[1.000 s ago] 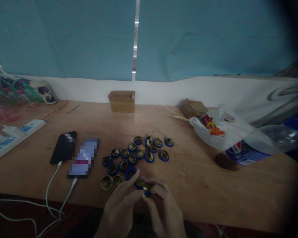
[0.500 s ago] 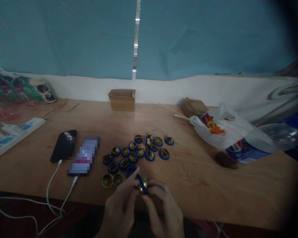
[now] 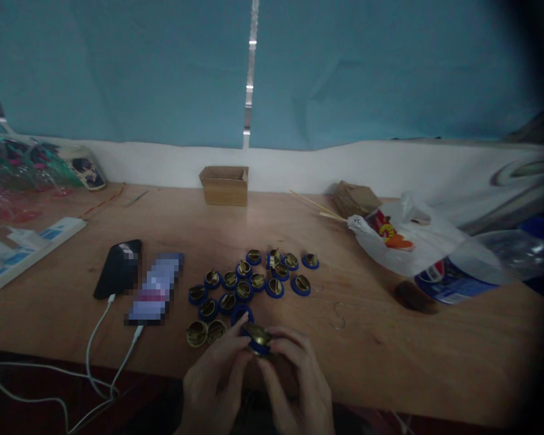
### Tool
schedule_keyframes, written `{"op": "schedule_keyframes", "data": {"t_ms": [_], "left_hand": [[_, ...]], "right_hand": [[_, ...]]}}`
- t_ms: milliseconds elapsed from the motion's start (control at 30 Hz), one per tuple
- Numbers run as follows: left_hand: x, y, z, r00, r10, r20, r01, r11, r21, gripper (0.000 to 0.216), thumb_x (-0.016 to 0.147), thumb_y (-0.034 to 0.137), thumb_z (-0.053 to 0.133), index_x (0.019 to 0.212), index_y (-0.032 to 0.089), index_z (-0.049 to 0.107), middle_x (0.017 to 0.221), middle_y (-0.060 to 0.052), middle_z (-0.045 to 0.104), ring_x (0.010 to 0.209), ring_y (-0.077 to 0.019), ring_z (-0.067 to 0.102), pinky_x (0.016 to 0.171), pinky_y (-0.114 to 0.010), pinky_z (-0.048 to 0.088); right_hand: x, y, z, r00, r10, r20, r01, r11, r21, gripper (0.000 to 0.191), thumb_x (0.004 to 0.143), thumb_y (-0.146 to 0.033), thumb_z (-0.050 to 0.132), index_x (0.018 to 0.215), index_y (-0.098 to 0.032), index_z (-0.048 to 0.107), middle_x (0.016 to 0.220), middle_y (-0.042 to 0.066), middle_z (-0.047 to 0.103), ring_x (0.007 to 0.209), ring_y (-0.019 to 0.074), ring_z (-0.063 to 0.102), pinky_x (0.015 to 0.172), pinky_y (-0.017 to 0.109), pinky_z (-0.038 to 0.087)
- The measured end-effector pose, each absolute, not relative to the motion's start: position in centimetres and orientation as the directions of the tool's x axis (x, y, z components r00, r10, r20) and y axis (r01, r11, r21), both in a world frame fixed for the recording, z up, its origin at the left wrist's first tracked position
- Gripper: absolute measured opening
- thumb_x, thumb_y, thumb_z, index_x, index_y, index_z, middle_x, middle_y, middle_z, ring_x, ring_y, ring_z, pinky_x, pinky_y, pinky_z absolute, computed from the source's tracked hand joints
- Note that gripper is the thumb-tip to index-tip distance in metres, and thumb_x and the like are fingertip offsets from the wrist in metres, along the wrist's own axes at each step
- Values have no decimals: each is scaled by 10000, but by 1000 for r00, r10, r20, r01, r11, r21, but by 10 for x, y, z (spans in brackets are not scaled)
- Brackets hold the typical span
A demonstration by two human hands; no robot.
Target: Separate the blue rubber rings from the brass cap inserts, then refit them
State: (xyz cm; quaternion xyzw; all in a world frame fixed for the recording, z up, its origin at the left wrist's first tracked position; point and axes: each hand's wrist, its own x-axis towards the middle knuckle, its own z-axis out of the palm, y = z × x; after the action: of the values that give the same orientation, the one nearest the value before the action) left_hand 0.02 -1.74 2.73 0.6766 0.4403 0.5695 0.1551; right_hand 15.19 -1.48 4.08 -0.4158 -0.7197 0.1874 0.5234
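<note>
Low in the middle of the head view, a small round brass piece with a blue ring is pinched between my two hands, above the table's front edge. My left hand grips its left side with thumb and fingertips. On the opposite side, my right hand closes its fingertips round the edge. Just behind the fingers lies a blue ring, partly hidden. Two brass pieces without blue rings rest beside the left hand. Several similar blue-ringed brass pieces are spread beyond, showing raised metal strips or clips.
On the wooden table, two phones on white cables and a power strip lie left. A cardboard box stands at the back. To the right are a thin metal hook, a plastic bag and a lying bottle.
The held piece has turned from nearly edge-on to a flatter tilt, so its brass face shows above the blue ring. Both hands keep hold; the whole view has shifted slightly.
</note>
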Motion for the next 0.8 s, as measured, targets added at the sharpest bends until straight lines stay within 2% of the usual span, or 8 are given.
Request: {"op": "schedule_keyframes", "data": {"t_ms": [200,367,467,567,633,700,800], "left_hand": [[-4,-14,31,17,809,588,493,-518,699,343,862,23,584,1135,227,620,1178,-89,735,1071,-202,704,917,-253,568],[-3,-15,28,-1,840,543,435,-489,756,329,859,34,585,1115,240,605,1181,-76,736,1045,-210,716,878,-273,594],[2,-18,25,-101,877,469,390,-399,830,248,866,96,605,1053,258,613,1110,-41,766,975,-200,743,820,-253,614],[10,-21,24,-238,900,364,342,-273,899,83,893,240,609,973,252,627,995,-30,792,874,-192,770,748,-228,630],[13,-22,25,-280,906,318,327,-221,919,87,904,310,595,945,241,628,942,-36,795,828,-196,777,714,-233,638],[12,-23,27,-276,902,332,360,-223,906,85,892,307,606,936,237,626,893,-29,792,791,-195,779,695,-237,642],[7,-22,30,-197,889,414,437,-299,848,111,859,200,620,960,245,606,848,-2,781,747,-179,778,670,-218,640]], "right_hand": [[151,-14,36,-89,796,599,415,577,-704,356,858,-17,544,1149,-221,551,1098,81,603,1013,180,644,862,280,567],[153,-15,37,-65,794,604,431,568,-701,342,848,-19,559,1124,-220,567,1098,87,620,1015,195,652,862,306,578],[154,-14,41,-49,795,604,425,564,-708,339,846,-31,572,1126,-223,570,1102,87,632,1027,201,655,862,312,582],[153,-13,42,-61,809,585,395,558,-730,363,850,-39,574,1160,-227,555,1121,92,646,1045,206,659,878,326,581],[153,-12,41,-71,822,565,371,547,-750,373,853,-45,573,1176,-230,545,1138,95,657,1055,213,664,881,337,583],[154,-12,39,-74,835,545,348,533,-771,370,859,-55,572,1180,-238,539,1156,95,667,1063,219,670,882,344,585],[155,-13,36,-78,873,482,328,479,-814,358,871,-77,577,1179,-251,524,1196,89,673,1079,219,675,898,343,580]]}}
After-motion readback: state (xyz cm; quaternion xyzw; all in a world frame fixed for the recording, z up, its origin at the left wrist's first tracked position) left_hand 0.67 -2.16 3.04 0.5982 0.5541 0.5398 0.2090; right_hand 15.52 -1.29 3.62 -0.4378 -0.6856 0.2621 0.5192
